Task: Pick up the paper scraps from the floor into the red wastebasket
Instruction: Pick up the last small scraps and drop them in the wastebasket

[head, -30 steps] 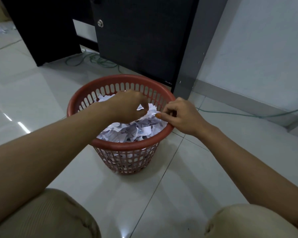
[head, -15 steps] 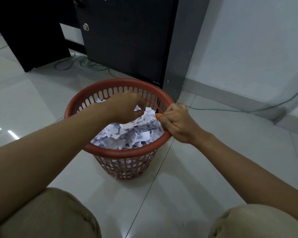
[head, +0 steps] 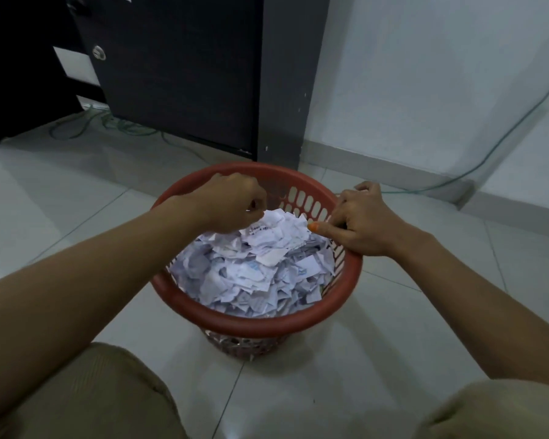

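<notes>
Floor tiles [head: 76, 223], pale and glossy, carry everything in view. Behind the hands stands a dark cabinet [head: 178, 74] with a round metal lock [head: 98, 52], and a grey panel [head: 286, 90] runs down its right edge. Green cable [head: 488, 153] trails along the white wall [head: 441, 74] and skirting beyond the right hand, and more of it lies coiled under the cabinet.

Red wastebasket [head: 267, 327], a slotted plastic tub, stands on the floor directly below both hands. Paper scraps [head: 254, 267], white with faint print, fill it in a heap that rises to the rim; the peak of the heap lies between the two hands.

Left hand [head: 232, 204] hangs over the far left of the basket mouth, fingers curled downward into a loose fist. Its grip sits just above the top of the heap; whether a scrap is held inside it cannot be told, as the back of the hand hides the fingertips.

Right hand [head: 358, 223] rests at the right rim of the basket. Its grip is partly closed: the thumb, with an orange-tinted nail, points inward over the scraps, and the fingers are bent at the rim's inner edge. Whether they pinch the rim or a scrap cannot be told.

Khaki-clad knees [head: 86, 397] frame the lower corners, nearer the viewer than both hands.
</notes>
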